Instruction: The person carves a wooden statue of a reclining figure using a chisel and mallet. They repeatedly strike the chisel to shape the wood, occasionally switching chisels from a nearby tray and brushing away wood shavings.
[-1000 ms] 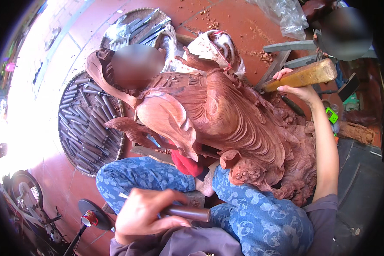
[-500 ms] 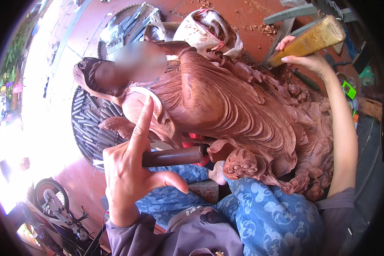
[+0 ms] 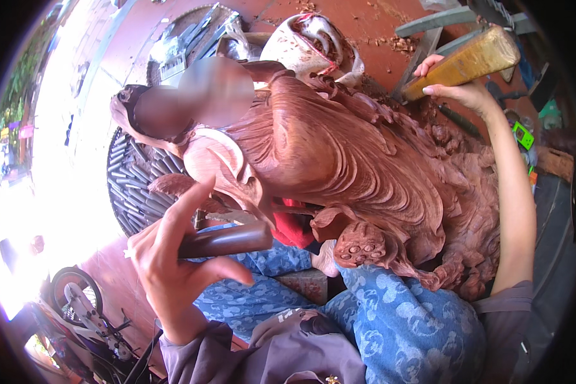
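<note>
Reddish-brown wood forms the carved statue point(image 3: 339, 160), stretching across the middle of the scene. Near left, the left hand point(image 3: 173, 262) spreads thumb and index finger apart, its other fingers apparently curled around a dark handle point(image 3: 230, 240). Far right, the right hand point(image 3: 459, 95) pinches a yellow block point(image 3: 470, 61) between thumb and fingers. That loose left hold could let the handle slip and nick the carving.

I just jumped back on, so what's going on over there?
A carved wooden statue lies before the seated person, head to the left. Their left hand holds a dark cylindrical handle, index finger and thumb spread. The right hand grips a tapered yellowish block beyond the statue. Many dark-handled tools lie at left.
</note>
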### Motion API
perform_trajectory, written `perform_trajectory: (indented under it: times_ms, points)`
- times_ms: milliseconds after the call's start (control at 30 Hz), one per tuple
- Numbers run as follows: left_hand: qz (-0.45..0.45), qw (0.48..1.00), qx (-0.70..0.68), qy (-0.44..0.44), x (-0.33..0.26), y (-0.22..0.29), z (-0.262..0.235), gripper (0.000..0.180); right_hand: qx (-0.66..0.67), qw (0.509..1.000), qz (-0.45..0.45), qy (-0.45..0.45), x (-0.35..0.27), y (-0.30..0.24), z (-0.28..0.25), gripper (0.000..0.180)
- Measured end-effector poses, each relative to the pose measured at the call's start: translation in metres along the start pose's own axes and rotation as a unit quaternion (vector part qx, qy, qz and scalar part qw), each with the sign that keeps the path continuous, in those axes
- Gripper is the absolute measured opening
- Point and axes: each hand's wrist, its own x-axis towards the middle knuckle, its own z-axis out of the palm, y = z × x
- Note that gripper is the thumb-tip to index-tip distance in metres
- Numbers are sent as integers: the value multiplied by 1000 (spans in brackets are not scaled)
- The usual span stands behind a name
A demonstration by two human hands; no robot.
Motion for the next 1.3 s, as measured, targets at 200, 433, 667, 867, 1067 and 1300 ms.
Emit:
perform_trajectory:
  times_ms: [200, 433, 667, 867, 1067, 1300]
  points:
    - [59, 998, -1, -35, 2, -2, 6, 104, 20, 999, -13, -26, 10, 4, 3, 31]
    - [-83, 957, -274, -43, -65, -36, 15, 68, 54, 998, 40, -6, -2, -3, 4, 29]
    - [-179, 894, -392, -127, -92, -15, 58, 56, 54, 997, 61, 12, -6, -4, -1, 29]
    - [-126, 882, -409, -195, -95, 2, 59, 37, 25, 1000, 12, -7, 0, -2, 2, 28]
    - [-68, 885, -410, -209, -81, 2, 67, 31, -8, 1000, 9, -12, -3, -15, 9, 28]
    - [-45, 833, -466, -295, -67, -11, 77, 33, 21, 999, 35, 13, -6, -13, 11, 28]
